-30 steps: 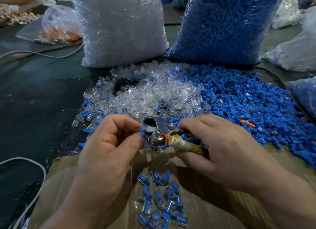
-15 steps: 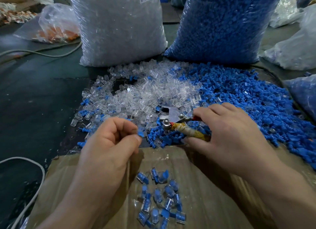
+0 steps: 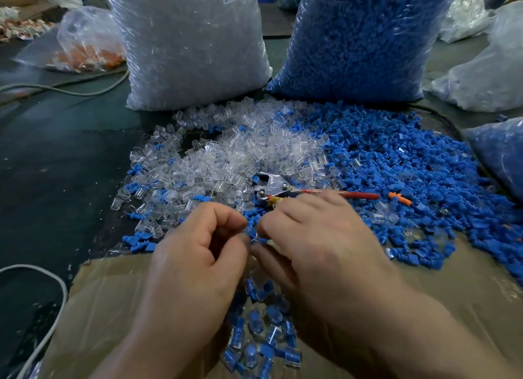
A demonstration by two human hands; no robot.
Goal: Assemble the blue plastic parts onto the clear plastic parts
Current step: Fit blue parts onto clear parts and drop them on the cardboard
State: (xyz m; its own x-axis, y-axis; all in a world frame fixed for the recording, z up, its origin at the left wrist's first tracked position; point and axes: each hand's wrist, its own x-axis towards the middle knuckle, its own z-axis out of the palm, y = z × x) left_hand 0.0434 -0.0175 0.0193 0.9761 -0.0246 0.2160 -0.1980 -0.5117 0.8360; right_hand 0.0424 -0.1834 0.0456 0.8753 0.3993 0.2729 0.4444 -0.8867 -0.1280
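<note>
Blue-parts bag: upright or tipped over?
Upright. The blue-parts bag stands on its base behind the loose blue parts; its top is out of frame.

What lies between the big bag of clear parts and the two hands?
A loose heap of clear parts, with some blue parts mixed in, and a red-handled metal tool close to the right hand. The head view shows it.
</note>
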